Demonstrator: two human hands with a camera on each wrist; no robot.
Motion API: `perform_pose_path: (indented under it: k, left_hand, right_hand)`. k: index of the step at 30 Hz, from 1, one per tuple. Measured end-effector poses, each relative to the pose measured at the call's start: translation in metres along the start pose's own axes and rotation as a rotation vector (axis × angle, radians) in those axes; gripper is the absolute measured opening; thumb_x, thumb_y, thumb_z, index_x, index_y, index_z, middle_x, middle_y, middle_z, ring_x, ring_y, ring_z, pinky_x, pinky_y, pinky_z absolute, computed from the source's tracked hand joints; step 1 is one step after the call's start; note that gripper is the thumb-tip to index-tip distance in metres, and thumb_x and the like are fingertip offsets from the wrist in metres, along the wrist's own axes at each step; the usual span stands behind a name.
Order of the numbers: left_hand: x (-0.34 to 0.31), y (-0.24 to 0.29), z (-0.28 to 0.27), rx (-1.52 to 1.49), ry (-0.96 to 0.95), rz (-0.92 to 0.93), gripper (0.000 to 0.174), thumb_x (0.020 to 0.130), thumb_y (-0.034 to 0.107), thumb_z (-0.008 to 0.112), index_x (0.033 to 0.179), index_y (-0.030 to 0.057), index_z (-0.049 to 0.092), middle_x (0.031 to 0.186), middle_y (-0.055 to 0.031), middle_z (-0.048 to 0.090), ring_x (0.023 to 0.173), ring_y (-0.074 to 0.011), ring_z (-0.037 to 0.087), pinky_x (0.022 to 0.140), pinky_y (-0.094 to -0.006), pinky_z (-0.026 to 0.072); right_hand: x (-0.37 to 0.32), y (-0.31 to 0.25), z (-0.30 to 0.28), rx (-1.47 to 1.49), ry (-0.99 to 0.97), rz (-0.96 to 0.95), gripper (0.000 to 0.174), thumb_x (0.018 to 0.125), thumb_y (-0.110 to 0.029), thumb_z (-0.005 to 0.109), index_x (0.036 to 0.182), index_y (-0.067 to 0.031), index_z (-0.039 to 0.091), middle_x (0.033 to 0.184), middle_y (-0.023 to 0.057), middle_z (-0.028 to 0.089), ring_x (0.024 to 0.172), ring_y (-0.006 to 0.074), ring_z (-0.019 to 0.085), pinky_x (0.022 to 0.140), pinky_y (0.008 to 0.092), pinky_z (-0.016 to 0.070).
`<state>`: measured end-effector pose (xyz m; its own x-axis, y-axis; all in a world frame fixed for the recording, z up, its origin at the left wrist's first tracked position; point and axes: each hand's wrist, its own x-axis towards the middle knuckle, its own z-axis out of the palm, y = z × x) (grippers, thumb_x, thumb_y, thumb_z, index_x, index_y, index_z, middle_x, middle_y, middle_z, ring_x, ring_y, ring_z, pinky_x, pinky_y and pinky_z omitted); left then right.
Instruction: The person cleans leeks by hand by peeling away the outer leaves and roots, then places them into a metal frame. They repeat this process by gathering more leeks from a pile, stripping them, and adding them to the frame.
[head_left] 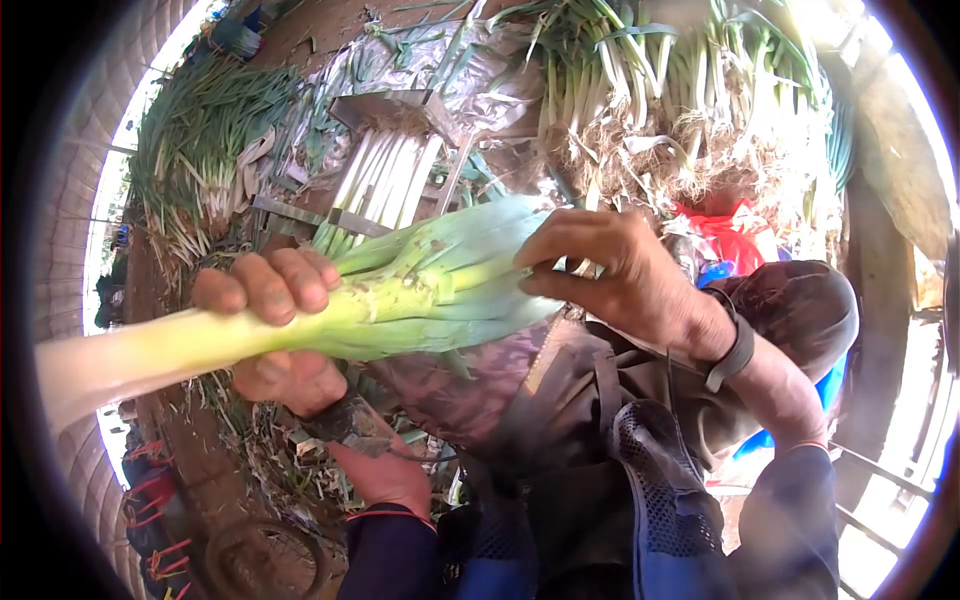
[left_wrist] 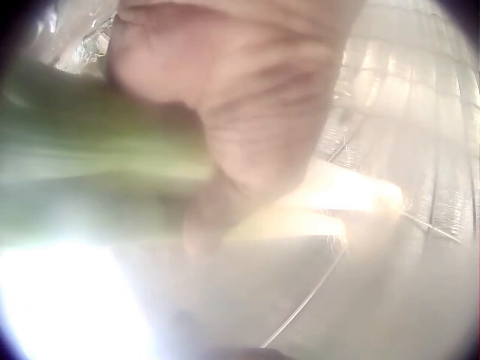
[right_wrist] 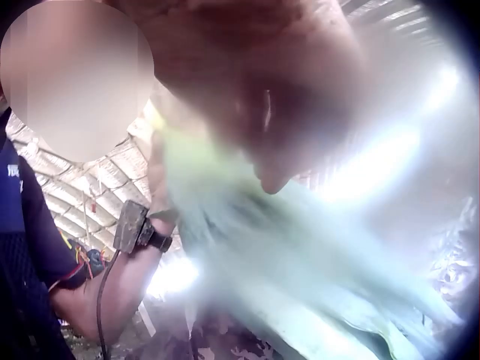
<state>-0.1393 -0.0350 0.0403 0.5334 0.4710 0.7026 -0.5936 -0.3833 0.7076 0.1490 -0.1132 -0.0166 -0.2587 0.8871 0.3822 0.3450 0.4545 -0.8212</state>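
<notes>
My left hand (head_left: 278, 288) is wrapped around the pale stalks of leeks (head_left: 390, 295), held up sideways in front of my lap in the head view. Their white ends point left, and two root ends (left_wrist: 379, 196) show past the hand in the left wrist view. The green leaves fan out toward my right hand (head_left: 625, 275). Its thumb and forefinger come together at the leaves and pinch them. Blur hides the fingertips in the right wrist view, where the spread leaves (right_wrist: 277, 262) hang below the hand.
Several leeks (head_left: 385, 180) lie in a metal frame (head_left: 395, 105) on the ground ahead. A large pile of rooted leeks (head_left: 680, 100) stands at the right, another heap (head_left: 205, 150) at the left. A red bag (head_left: 735, 230) lies near my knee (head_left: 800, 310). A ring (head_left: 265, 555) lies lower left.
</notes>
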Motion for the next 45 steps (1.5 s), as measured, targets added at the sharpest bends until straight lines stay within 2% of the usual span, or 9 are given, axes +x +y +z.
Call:
perform_pose_path:
  k: [11,13,18,21,24,29,36,39,45]
  left_hand:
    - [-0.006,-0.022,0.023,0.025,0.296,-0.190,0.054,0.078,0.014,0.077,0.123,0.0071,0.049,0.105,-0.0087,0.057,0.102,-0.0275,0.056,0.099,-0.0483,0.0414]
    - [-0.003,-0.024,0.024,-0.083,0.299,-0.122,0.047,0.080,0.007,0.075,0.120,0.0024,0.053,0.106,-0.0163,0.065,0.102,-0.0342,0.063,0.093,-0.0477,0.0519]
    - [-0.002,-0.023,0.040,-0.013,0.391,-0.154,0.047,0.079,0.007,0.075,0.120,0.0005,0.052,0.107,-0.0180,0.064,0.102,-0.0335,0.063,0.094,-0.0489,0.0519]
    - [-0.003,-0.023,0.044,0.025,0.414,-0.182,0.048,0.079,0.007,0.075,0.120,-0.0008,0.052,0.106,-0.0189,0.064,0.102,-0.0331,0.063,0.095,-0.0504,0.0513]
    - [-0.003,-0.024,0.047,0.047,0.439,-0.201,0.049,0.079,0.007,0.075,0.121,-0.0019,0.052,0.105,-0.0195,0.064,0.102,-0.0328,0.063,0.095,-0.0519,0.0511]
    - [-0.002,-0.023,0.050,0.076,0.485,-0.206,0.047,0.078,0.009,0.076,0.117,-0.0048,0.054,0.103,-0.0195,0.063,0.100,-0.0323,0.063,0.093,-0.0510,0.0522]
    - [-0.002,-0.021,0.052,0.109,0.470,-0.263,0.041,0.076,0.012,0.078,0.107,-0.0070,0.059,0.099,-0.0188,0.062,0.098,-0.0315,0.063,0.092,-0.0477,0.0536]
    - [-0.006,-0.023,0.050,0.095,0.480,-0.227,0.042,0.077,0.011,0.077,0.111,-0.0057,0.058,0.099,-0.0180,0.063,0.098,-0.0312,0.063,0.093,-0.0482,0.0532]
    - [-0.001,-0.026,0.055,0.081,0.497,-0.235,0.041,0.077,0.008,0.076,0.111,-0.0014,0.056,0.099,-0.0158,0.063,0.099,-0.0297,0.062,0.096,-0.0499,0.0512]
  right_hand:
    - [-0.004,0.001,0.024,-0.673,-0.074,-0.228,0.021,0.080,-0.012,0.060,0.098,-0.0001,0.060,0.083,0.0089,0.059,0.074,0.0250,0.066,0.063,0.0361,0.0542]
    - [-0.006,0.004,0.026,-0.733,-0.075,-0.216,0.021,0.080,-0.011,0.058,0.096,0.0003,0.059,0.082,0.0093,0.059,0.074,0.0247,0.066,0.062,0.0357,0.0540]
    - [0.002,0.002,0.014,-0.609,-0.216,-0.078,0.012,0.085,-0.013,0.057,0.086,-0.0020,0.059,0.076,0.0105,0.061,0.070,0.0273,0.066,0.061,0.0396,0.0535]
    - [0.014,-0.001,-0.006,-0.544,-0.395,0.010,0.023,0.090,-0.019,0.055,0.074,-0.0043,0.063,0.065,0.0097,0.062,0.064,0.0270,0.066,0.062,0.0427,0.0531]
    - [0.019,-0.003,-0.018,-0.554,-0.419,-0.014,0.020,0.090,-0.019,0.056,0.081,-0.0054,0.068,0.070,0.0112,0.066,0.067,0.0279,0.068,0.065,0.0423,0.0540]
    - [0.012,0.022,-0.008,-0.009,-0.365,0.092,0.026,0.089,-0.022,0.063,0.106,-0.0046,0.071,0.093,0.0163,0.071,0.085,0.0276,0.070,0.078,0.0378,0.0556]
    - [0.002,0.039,0.003,0.160,-0.407,0.192,0.030,0.091,-0.028,0.063,0.106,-0.0030,0.071,0.094,0.0148,0.072,0.086,0.0217,0.069,0.079,0.0356,0.0550]
    - [0.000,0.023,-0.003,0.024,-0.549,0.464,0.032,0.093,-0.028,0.061,0.109,-0.0020,0.070,0.095,0.0151,0.072,0.085,0.0200,0.068,0.078,0.0344,0.0550]
    - [-0.015,0.042,0.013,0.321,-0.340,0.472,0.040,0.094,-0.036,0.063,0.119,-0.0048,0.068,0.107,0.0101,0.070,0.092,0.0154,0.064,0.080,0.0308,0.0517]
